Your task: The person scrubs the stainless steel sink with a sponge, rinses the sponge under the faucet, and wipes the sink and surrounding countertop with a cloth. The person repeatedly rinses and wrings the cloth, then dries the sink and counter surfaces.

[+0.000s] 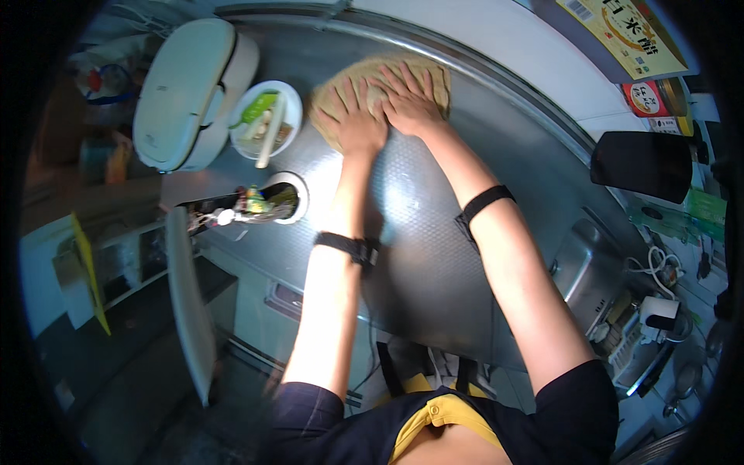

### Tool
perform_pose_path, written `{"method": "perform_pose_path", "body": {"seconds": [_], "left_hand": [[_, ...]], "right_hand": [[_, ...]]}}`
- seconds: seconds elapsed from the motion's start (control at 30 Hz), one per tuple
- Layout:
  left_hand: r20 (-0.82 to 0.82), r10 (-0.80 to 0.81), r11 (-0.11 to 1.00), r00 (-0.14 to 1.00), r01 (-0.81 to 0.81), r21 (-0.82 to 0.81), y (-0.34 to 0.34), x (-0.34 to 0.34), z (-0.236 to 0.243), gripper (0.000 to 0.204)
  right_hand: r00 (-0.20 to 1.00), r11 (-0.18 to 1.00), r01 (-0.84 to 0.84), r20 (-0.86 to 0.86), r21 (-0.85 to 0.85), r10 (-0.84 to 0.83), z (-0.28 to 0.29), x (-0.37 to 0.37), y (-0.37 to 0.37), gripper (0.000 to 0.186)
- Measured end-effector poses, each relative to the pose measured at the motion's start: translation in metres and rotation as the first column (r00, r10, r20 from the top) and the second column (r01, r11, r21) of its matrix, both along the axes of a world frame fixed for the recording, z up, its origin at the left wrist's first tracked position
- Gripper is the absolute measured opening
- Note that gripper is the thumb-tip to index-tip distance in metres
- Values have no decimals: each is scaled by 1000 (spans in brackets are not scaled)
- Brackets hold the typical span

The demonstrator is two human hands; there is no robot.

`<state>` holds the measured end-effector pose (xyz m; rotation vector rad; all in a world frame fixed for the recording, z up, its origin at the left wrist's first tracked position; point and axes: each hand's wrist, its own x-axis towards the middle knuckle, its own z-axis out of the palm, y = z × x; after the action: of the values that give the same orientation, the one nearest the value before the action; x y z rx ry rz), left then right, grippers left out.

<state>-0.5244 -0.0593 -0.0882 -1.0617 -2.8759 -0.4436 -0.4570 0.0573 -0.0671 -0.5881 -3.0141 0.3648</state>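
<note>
Both my hands lie flat on a tan cloth (439, 84), which is spread on the metal countertop (442, 194) near its far edge. My left hand (359, 124) presses the cloth's left half with fingers spread. Beside it, my right hand (412, 107) covers the middle and right, its fingers also stretched out. The two thumbs come close together over a bunched bit of cloth. What lies under the cloth is hidden. Each forearm wears a black strap.
Left of the cloth stand a white bowl (297, 116) with a green packet and a pale-handled utensil, and a lidded pale box (182, 89). Nearer is a round white-rimmed container (304, 203). A metal sink (581, 260) is at right; boxes (620, 35) stand at far right.
</note>
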Motion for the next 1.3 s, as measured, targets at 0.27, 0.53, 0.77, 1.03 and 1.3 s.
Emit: {"method": "perform_pose_path", "body": {"seconds": [0.27,0.53,0.77,1.03,1.3], "left_hand": [[-52,-293,952,955,287,-103,78,22,-8,62],[-26,-507,853,862,497,-162,144,189,7,62],[36,-699,705,714,697,-128,173,309,22,60],[64,-815,565,576,814,-133,128,374,15,61],[131,-786,609,604,793,2,-86,342,36,65]], "right_hand": [[974,974,225,26,30,-225,-18,74,58,58],[914,904,386,52,185,-402,-22,256,107,56],[755,778,602,189,180,-628,-14,395,109,58],[707,720,694,195,-3,-680,-12,468,51,59],[929,940,339,146,37,-341,27,445,-123,63]]}}
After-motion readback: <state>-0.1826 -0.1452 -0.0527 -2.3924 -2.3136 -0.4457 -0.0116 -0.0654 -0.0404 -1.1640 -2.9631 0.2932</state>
